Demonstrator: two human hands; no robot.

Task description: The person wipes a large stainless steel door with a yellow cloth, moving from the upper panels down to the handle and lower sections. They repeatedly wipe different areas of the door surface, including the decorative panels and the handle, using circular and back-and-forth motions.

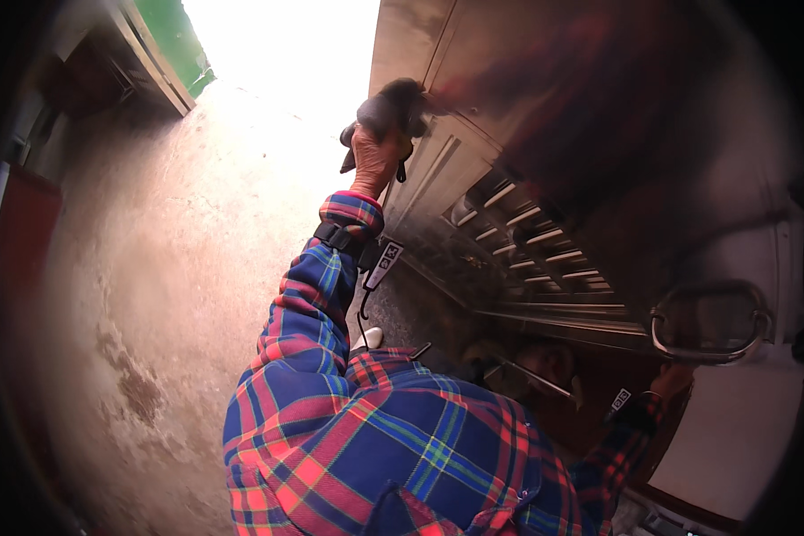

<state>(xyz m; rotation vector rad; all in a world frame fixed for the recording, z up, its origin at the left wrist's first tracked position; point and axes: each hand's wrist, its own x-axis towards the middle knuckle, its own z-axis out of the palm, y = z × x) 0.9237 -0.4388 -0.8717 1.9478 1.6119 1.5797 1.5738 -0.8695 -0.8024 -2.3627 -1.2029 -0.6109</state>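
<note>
My left hand (376, 157) grips a dark grey bunched cloth or glove (392, 107) at the edge of a glossy brown metal door (435, 40). The cloth touches the door or lies very close to it, and its fingers are partly hidden. To the lower right, my right hand (673, 378) is in shadow just below an oval metal door handle (710, 358). Whether it touches the handle cannot be made out. Raised panels and a row of pale slats (543, 236) run along the door, whose surface mirrors the arm and the surroundings.
Bright light fills a doorway (281, 40) ahead, beside a green surface (174, 40) and a wooden frame (161, 74). Stained concrete floor (174, 268) spreads to the left. A thin metal rod (539, 378) and a white panel (730, 429) are at the lower right.
</note>
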